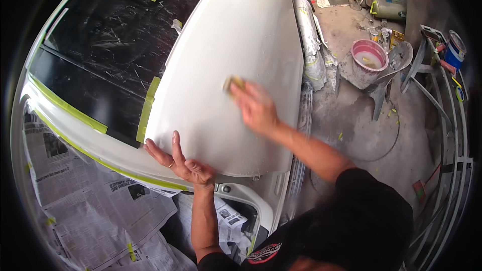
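A smooth white car body panel (211, 70) lies before me, with a few wet-looking specks on it. My right hand (257, 109), blurred by motion, grips a small yellowish sanding block (233, 85) against the middle of this panel; its exact kind is smeared. At the panel's near left corner is my left hand (183, 163), fingers spread, holding nothing. A ring shows on one finger. Beside the panel on the left is dark car glass (100, 35), streaked with pale marks and edged by yellow-green masking tape (148, 110).
Newspaper sheets (95, 206) cover the car's side at lower left. On the floor at right stands a pink bucket (369, 56) of cloudy liquid, near a metal rack (454, 135) carrying a blue can (455, 52). A green compressor tank (389, 7) sits farther back.
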A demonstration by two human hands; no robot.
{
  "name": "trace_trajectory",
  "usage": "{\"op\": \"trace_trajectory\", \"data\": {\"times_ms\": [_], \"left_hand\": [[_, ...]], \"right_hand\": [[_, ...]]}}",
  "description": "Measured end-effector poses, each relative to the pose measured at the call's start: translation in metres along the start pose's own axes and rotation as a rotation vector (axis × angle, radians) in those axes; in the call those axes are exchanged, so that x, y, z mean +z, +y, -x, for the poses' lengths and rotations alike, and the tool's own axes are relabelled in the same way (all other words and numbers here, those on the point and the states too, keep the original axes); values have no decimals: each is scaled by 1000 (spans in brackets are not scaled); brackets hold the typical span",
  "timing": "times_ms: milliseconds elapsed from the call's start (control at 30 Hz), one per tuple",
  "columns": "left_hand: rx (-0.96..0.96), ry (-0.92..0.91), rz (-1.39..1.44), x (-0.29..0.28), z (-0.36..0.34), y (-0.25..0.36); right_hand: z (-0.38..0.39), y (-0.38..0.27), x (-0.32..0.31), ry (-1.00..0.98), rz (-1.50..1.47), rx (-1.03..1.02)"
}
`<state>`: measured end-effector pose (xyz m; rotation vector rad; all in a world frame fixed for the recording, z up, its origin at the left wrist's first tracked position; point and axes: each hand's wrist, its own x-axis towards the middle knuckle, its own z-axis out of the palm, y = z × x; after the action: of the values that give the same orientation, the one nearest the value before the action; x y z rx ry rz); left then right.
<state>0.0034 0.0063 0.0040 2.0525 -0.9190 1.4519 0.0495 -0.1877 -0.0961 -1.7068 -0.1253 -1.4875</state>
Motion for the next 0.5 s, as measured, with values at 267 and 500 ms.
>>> {"op": "trace_trajectory", "data": {"times_ms": [267, 500], "left_hand": [[-25, 5, 14, 5, 7, 5], [14, 17, 51, 6, 1, 10]], "right_hand": [[-29, 8, -12, -107, -125, 471], [-79, 42, -3, 52, -5, 365]]}}
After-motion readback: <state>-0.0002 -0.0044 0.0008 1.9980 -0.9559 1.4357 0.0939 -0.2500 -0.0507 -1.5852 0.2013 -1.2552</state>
